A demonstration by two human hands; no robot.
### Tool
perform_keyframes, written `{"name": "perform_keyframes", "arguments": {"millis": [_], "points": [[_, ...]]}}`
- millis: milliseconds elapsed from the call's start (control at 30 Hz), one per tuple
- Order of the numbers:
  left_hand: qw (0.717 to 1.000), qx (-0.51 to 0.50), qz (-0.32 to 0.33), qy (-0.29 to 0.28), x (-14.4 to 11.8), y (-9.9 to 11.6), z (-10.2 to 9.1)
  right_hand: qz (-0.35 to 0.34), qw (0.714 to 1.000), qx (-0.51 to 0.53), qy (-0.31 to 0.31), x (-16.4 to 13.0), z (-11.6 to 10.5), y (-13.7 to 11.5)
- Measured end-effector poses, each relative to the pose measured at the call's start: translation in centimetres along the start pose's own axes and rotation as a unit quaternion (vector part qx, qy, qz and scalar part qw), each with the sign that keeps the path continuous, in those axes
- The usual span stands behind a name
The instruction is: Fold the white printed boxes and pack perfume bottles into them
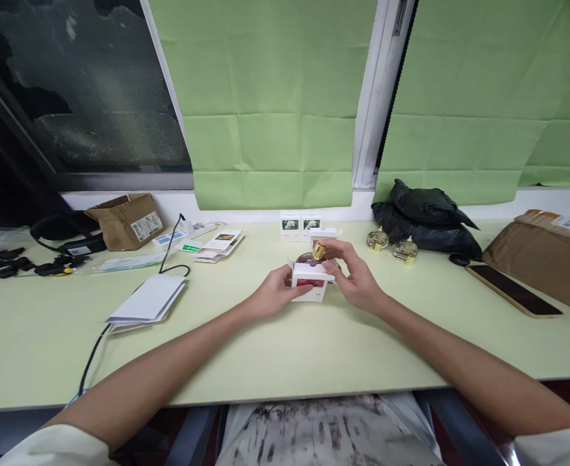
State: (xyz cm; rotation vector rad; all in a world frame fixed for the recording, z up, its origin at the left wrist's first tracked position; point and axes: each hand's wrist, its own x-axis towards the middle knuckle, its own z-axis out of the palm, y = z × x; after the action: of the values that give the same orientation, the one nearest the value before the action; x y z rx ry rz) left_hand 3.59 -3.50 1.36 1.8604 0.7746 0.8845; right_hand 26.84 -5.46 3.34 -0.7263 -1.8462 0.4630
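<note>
My left hand is closed around a small white box with a red picture on its front, just above the table. Its top flaps stand open. At the box's opening, my right hand pinches a round glass bottle by its gold cap. The bottle tilts, and the box and fingers hide its lower part, so I cannot tell how deep it sits. Behind the hands are two white boxes with white-flower pictures. To the right lie two similar glass bottles with gold caps.
At right are a black plastic bag, a phone and a brown package. Folded white cartons lie at left beside a black cable. Farther back are printed flat cartons and an open cardboard box.
</note>
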Motion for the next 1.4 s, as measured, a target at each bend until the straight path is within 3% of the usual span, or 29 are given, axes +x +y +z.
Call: {"name": "perform_keyframes", "arguments": {"millis": [500,733,1100,1400], "points": [[0.998,-0.052,0.001,-0.026,0.1,-0.2,0.0,0.005,0.999,0.024,-0.032,0.8,-0.6,-1.1],[0.997,-0.052,0.002,-0.059,-0.1,0.5,0.3,0.024,0.997,0.067,0.000,1.1,-0.6,-1.1],[0.998,-0.014,-0.035,-0.060,-0.4,1.0,0.7,-0.050,0.999,-0.013,-0.016,1.4,-1.3,-1.1],[0.997,-0.020,-0.028,-0.068,-0.4,0.9,0.7,-0.016,0.999,-0.001,-0.039,1.4,-1.5,-1.4]]}}
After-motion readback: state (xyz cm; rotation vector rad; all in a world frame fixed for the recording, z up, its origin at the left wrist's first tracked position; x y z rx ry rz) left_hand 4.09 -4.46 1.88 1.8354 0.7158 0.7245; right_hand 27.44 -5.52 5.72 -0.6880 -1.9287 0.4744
